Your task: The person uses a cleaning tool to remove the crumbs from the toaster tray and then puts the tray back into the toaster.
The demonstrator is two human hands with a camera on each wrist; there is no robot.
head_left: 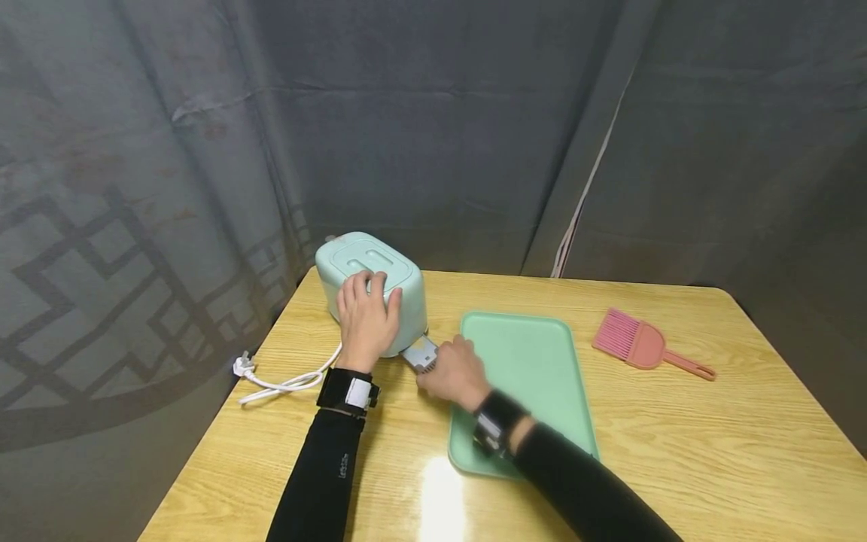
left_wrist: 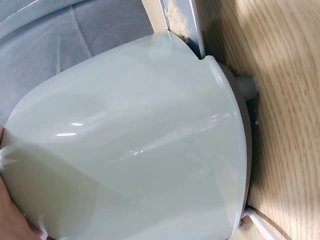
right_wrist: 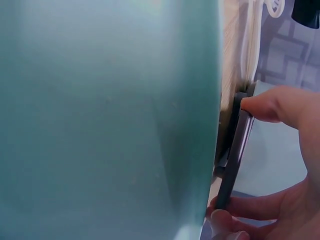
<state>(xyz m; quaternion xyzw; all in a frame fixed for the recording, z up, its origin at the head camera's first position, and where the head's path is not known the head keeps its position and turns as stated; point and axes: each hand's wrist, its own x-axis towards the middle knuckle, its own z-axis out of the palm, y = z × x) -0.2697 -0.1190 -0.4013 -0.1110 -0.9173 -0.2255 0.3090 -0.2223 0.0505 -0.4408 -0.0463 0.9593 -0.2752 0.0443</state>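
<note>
A mint-green toaster (head_left: 409, 312) with a lid on top stands at the table's left. My left hand (head_left: 368, 324) rests on its upper side with the fingers laid over the lid's edge. A grey metal crumb tray (head_left: 421, 354) sticks out of the toaster's base. My right hand (head_left: 460, 373) pinches the outer end of it; in the right wrist view, the thumb (right_wrist: 262, 105) is at one edge and fingers at the other. Tan crumbs (left_wrist: 177, 20) lie on the metal in the left wrist view.
A green serving tray (head_left: 535, 376) lies under my right forearm. Farther right is a pink hand brush (head_left: 646, 346), its handle pointing right. The toaster's white cord (head_left: 291, 384) and plug (head_left: 242, 366) lie at the left table edge. Grey curtains (head_left: 433, 150) hang behind.
</note>
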